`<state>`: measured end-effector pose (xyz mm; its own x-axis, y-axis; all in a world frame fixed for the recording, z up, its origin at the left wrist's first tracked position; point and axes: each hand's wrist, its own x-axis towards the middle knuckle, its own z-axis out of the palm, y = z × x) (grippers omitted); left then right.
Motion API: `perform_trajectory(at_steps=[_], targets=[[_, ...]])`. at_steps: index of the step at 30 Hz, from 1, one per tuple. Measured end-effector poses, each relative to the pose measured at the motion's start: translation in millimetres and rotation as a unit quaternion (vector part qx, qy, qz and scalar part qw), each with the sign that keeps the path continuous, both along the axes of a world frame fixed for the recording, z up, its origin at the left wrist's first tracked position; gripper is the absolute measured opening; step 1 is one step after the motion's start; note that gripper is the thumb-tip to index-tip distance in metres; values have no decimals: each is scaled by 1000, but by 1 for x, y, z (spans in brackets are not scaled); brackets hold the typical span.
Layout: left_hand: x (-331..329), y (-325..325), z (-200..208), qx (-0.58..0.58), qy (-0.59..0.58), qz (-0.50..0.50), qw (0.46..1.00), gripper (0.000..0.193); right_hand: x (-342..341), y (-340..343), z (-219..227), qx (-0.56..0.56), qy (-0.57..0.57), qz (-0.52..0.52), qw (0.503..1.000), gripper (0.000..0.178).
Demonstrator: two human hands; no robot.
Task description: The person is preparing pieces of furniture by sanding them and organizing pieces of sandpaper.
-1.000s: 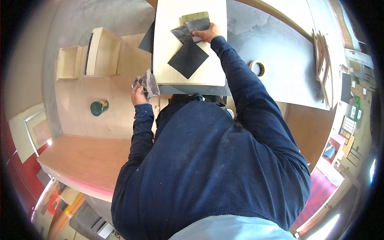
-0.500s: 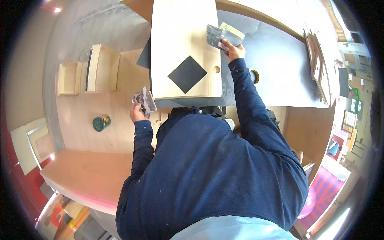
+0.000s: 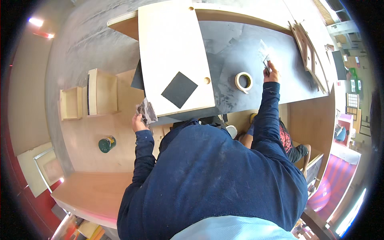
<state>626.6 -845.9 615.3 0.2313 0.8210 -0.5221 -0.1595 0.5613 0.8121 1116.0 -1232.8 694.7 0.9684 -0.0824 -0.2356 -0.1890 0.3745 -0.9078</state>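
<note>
My left hand (image 3: 139,123) is closed on a crumpled, shiny grey-brown sheet (image 3: 147,111), beside the near left corner of a pale wooden board (image 3: 173,40). A dark square sheet (image 3: 179,90) lies on that board, near a round hole. My right hand (image 3: 272,74) reaches out over the dark grey worktop (image 3: 260,90), its fingers pinching thin flat grey pieces (image 3: 265,60) seen nearly edge-on. Glare blurs their far ends, and their exact kind cannot be told. To the left of that hand, a roll of masking tape (image 3: 243,82) lies on the worktop.
A green-lidded jar (image 3: 107,144) and two small open wooden boxes (image 3: 103,92) (image 3: 71,104) stand at the left. Several thin wooden panels (image 3: 310,56) lean at the far right. Another person's arm (image 3: 307,160) shows low on the right, near a wooden compartment.
My right hand has moved right, away from the board, and turned the flat pieces edge-on, uncovering the tape roll. My left hand still grips the crumpled sheet. The view has shifted.
</note>
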Motion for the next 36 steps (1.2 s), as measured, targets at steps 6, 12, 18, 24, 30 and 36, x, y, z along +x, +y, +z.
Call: perform_trajectory(at_steps=[6, 12, 18, 24, 30, 36], targets=[[25, -1, 6, -2, 9, 3, 1000, 35, 4, -47, -36, -549, 44, -90, 829, 59], [65, -33, 38, 46, -39, -2, 998, 40, -95, 64, -36, -427, -180, 138, 875, 43], [109, -66, 83, 109, 20, -128, 986, 38, -225, 185, -11, -23, -58, 543, 837, 55], [87, -69, 93, 173, 62, -186, 965, 37, -246, 225, 2, -68, 87, 555, 824, 46], [47, -36, 52, 370, 246, -163, 881, 55, -241, 219, -19, -61, 109, 542, 831, 30], [40, -24, 36, 311, 460, -280, 783, 63, -243, 212, -45, -30, 85, 507, 857, 30]])
